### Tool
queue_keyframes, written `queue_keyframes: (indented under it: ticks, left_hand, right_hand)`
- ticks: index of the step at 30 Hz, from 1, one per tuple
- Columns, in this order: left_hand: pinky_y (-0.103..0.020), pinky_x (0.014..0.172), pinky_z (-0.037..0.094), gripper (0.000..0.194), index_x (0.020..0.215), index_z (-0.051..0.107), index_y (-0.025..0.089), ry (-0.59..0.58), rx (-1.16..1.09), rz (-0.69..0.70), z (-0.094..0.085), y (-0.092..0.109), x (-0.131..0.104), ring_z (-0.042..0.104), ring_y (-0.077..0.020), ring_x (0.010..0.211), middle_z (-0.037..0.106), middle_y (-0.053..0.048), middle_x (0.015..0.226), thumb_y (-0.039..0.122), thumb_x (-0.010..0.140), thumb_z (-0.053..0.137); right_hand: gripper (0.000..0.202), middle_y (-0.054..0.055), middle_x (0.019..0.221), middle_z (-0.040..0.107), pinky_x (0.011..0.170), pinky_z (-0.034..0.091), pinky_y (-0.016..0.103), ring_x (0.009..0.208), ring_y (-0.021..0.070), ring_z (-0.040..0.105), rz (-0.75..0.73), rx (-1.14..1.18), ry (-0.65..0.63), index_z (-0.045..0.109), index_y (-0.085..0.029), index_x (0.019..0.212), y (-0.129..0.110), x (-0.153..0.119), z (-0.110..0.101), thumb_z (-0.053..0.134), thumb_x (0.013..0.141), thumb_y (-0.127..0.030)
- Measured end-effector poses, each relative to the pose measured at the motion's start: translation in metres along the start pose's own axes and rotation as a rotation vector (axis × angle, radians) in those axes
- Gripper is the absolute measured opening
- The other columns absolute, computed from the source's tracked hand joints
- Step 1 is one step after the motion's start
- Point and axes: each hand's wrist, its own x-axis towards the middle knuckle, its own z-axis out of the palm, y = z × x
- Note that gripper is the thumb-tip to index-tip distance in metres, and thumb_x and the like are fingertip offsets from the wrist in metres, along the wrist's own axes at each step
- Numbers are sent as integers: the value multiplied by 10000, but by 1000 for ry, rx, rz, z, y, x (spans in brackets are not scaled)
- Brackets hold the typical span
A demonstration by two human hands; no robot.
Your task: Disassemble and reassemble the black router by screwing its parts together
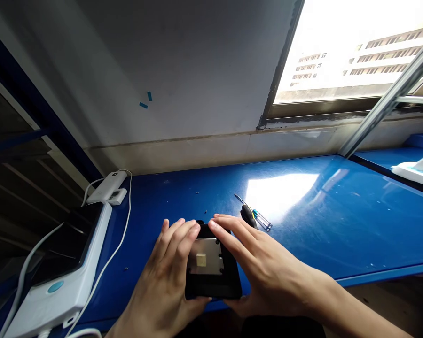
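Observation:
Near the front edge of the blue table, both my hands grip a black device housing (215, 285) from its two sides. Set in its upward face is a silver metal plate (211, 251) with small dark screws or holes at its edge and a pale yellowish square on it. My left hand (169, 267) wraps the left side, fingers over the far edge and thumb at the near edge. On the right side my right hand (264, 263) does the same. Just past the right fingers lie a black-handled tool (248, 216) and a screwdriver (262, 219) with a clear handle.
Tiny screws (206, 211) are scattered on the blue table (169, 197). At the left stand a white device with a dark screen (77, 244), a white power strip (107, 185) and a loose white cable (129, 206). A metal post (373, 115) rises at the right.

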Motion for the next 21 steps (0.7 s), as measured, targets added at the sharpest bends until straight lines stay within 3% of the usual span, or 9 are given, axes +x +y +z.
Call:
queue_keyframes:
  ticks: [5,9,12,15,18,21]
  left_hand:
    - [-591,1303,156,1005,1591,203,150,31,27,61,-4,5,7,409,-355,1474,508,-183,1534,219,771,780]
    - [-572,1200,411,1068,1590,216,228,74,-65,-9,-6,7,12,476,-363,1418,516,-169,1519,157,697,797]
    - [-546,1077,546,1193,1585,239,312,139,-254,-154,-3,8,8,546,-381,1368,519,-145,1508,166,591,882]
    - [-556,1074,552,1255,1588,233,340,180,-442,-327,0,8,1,550,-402,1394,501,-143,1549,275,564,956]
    - [-545,1074,562,1238,1599,220,354,205,-572,-410,0,10,0,531,-414,1424,506,-132,1581,426,611,963]
    - [-590,1061,567,1252,1601,261,335,249,-601,-434,-1,14,7,579,-451,1368,600,-122,1506,515,584,967]
  right_hand:
    - [1145,271,1514,465,1155,483,495,1461,415,437,-34,-47,-20,135,-108,1631,-11,10,-9,796,722,-327]
    - [1160,264,1605,383,1188,454,488,1539,392,355,-32,18,17,57,-161,1655,-13,9,-11,801,776,-306]
    - [1346,235,1712,218,1215,431,467,1595,365,259,-5,152,46,-78,-226,1662,-8,6,-7,885,742,-424]
    - [1529,230,1748,101,1245,388,486,1610,388,186,53,259,-6,-176,-243,1648,-2,7,3,939,645,-542]
    - [1564,231,1742,146,1276,331,484,1608,391,183,72,337,-73,-206,-240,1640,1,12,15,957,632,-522]
    - [1608,220,1733,191,1266,347,463,1592,387,255,60,419,-55,-215,-259,1637,3,17,23,989,589,-454]
